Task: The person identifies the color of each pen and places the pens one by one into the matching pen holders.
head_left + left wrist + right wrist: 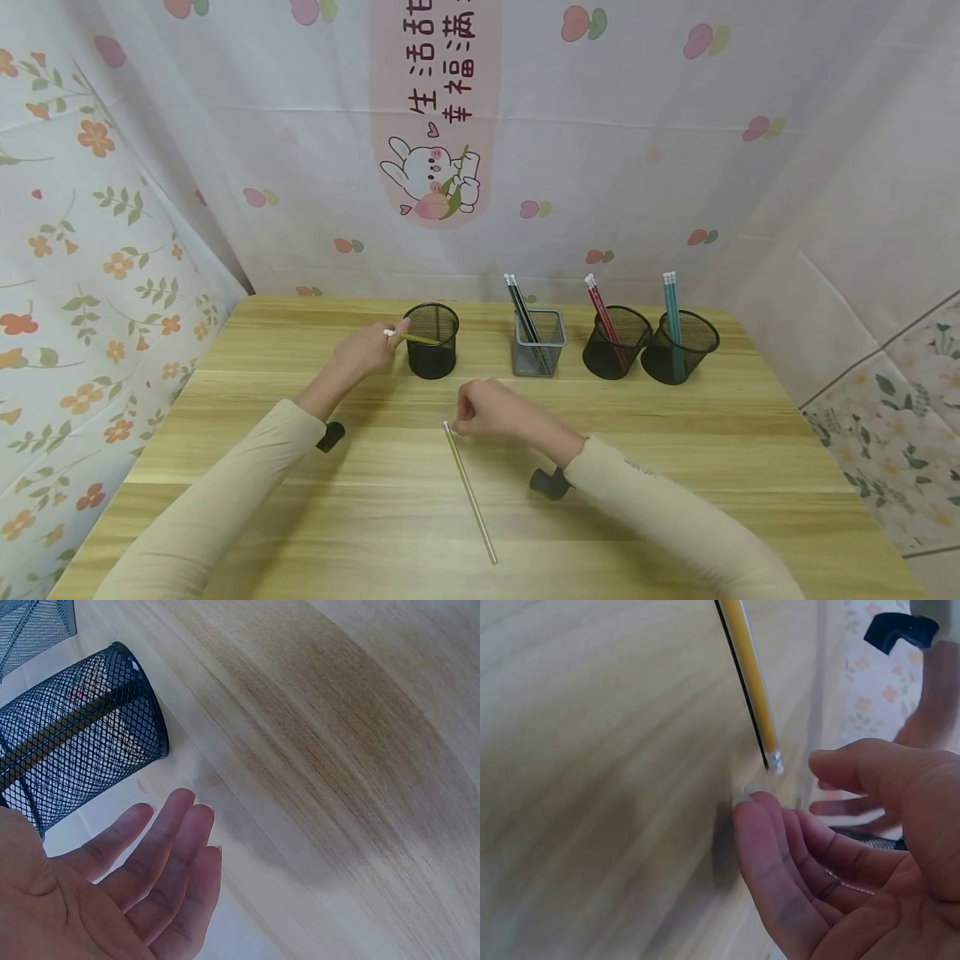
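A round black mesh pencil cup (432, 362) stands at the back left of the table, with yellow pencils (420, 338) leaning in it, white erasers up. My left hand (366, 348) is at the cup's left side; in the left wrist view its fingers (161, 859) are extended, with nothing seen between them. Another yellow pencil (471, 493) lies on the table. Near its eraser end is my right hand (497, 410). The right wrist view shows a gap between the right thumb and bent fingers (761, 840), close to the eraser but apart from it.
To the right stand a grey square mesh holder (536, 363) with black pencils, a round black cup (600, 362) with red pencils, and another black cup (660, 364) with teal pencils. A patterned curtain (600, 167) hangs behind the wooden table (360, 517).
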Demonstrator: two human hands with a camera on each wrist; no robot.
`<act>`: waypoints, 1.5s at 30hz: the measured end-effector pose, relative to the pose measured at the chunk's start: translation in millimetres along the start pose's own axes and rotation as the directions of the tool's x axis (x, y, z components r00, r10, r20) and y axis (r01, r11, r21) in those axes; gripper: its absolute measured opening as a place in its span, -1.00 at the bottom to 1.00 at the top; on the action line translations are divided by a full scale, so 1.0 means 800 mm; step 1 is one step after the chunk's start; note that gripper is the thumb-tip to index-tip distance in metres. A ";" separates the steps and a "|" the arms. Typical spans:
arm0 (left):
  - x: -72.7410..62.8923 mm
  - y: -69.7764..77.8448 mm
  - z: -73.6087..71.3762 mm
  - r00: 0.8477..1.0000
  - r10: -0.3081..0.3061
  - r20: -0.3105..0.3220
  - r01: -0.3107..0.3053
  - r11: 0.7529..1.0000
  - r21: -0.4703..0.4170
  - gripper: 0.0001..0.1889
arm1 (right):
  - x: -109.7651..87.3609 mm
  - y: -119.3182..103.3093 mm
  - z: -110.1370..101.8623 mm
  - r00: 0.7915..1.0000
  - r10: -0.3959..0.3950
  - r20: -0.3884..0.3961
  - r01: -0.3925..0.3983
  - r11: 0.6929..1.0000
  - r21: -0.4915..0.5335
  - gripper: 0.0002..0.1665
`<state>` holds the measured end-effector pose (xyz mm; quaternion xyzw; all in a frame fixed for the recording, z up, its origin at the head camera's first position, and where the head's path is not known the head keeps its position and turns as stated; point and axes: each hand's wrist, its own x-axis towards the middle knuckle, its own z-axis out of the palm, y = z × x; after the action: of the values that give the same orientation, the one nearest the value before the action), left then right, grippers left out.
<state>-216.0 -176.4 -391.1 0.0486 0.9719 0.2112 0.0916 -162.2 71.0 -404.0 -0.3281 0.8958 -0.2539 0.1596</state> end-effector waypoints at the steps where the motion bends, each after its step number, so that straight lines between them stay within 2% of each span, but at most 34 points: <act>1: 0.000 0.000 0.000 1.000 0.000 0.001 0.000 1.000 0.000 -0.18 | 0.000 -0.001 0.002 1.000 0.001 0.002 -0.001 1.000 -0.011 -0.77; 6: -0.002 0.001 -0.001 1.000 -0.001 0.014 0.001 1.000 0.000 -0.18 | 0.003 -0.007 0.011 1.000 0.006 0.005 -0.005 0.998 -0.068 -0.73; 13: -0.003 0.002 -0.001 1.000 0.002 0.015 -0.002 1.000 0.000 -0.18 | 0.011 -0.013 0.027 0.996 0.085 0.009 -0.084 0.990 -0.109 -0.68; 19: -0.002 0.000 -0.001 1.000 -0.003 0.013 0.003 1.000 -0.009 -0.18 | 0.014 -0.024 0.031 0.997 0.076 -0.030 -0.080 0.983 -0.164 -0.70; 31: -0.003 0.002 -0.002 1.000 0.006 0.011 -0.006 1.000 -0.011 -0.18 | 0.015 -0.029 0.032 0.996 0.091 -0.017 -0.093 0.984 -0.152 -0.57; 38: -0.004 0.002 -0.003 1.000 0.007 0.007 -0.007 1.000 -0.011 -0.19 | 0.012 -0.028 0.026 0.992 0.120 0.029 -0.117 0.990 -0.084 -0.76; 45: -0.004 0.001 -0.001 1.000 -0.005 0.013 0.005 1.000 0.000 -0.18 | 0.005 -0.020 0.022 0.992 0.115 0.046 -0.114 0.993 -0.014 -0.79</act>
<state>-212.9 -176.6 -389.3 0.0474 0.9715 0.2107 0.0983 -149.3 52.1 -409.9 -0.2829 0.9107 -0.2313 0.1928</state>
